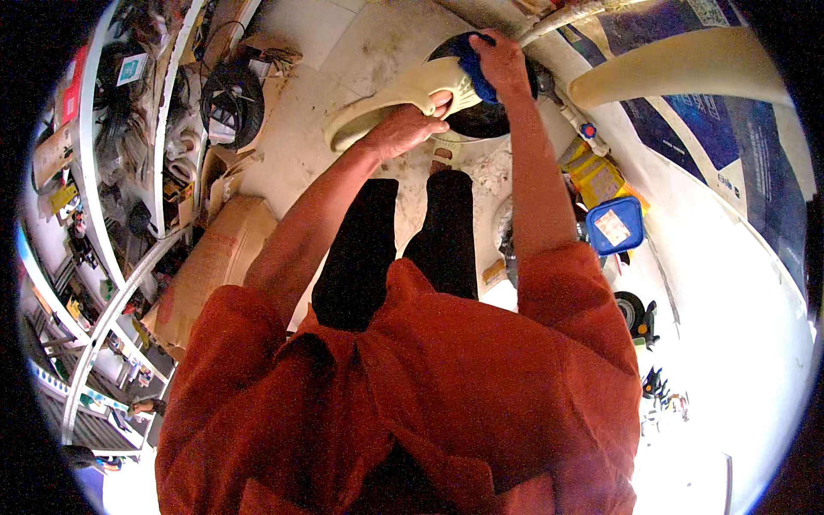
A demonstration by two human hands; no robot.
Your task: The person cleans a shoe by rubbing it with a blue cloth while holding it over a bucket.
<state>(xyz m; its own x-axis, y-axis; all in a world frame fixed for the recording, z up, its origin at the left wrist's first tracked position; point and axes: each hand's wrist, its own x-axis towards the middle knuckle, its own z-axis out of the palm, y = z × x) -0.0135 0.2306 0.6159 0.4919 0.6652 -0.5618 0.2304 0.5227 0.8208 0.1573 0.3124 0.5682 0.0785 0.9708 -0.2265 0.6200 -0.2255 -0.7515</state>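
Fingers (436, 127) of the left hand (402, 137) grasp a smooth, curved cream plastic piece (365, 118) at its opening, while the right hand (502, 65) clutches a crumpled blue cloth (474, 75) against it, above a round black tub (489, 122) on the stained floor (343, 69).

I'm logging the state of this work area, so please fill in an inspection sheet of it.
Surface: pale floor, with dark stains.
Job's things: cream moulded piece with an opening; blue cloth; dark round object behind them, kind unclear.
Clutter: cardboard box and black ring-shaped item at left; blue square lid or tub and yellow package at right.
Grippers: bare hands; left hand at the opening, right hand on the cloth.
Cables: none clearly identifiable.
Surroundings: crowded white-framed shelves at left, blue printed sheets at right.
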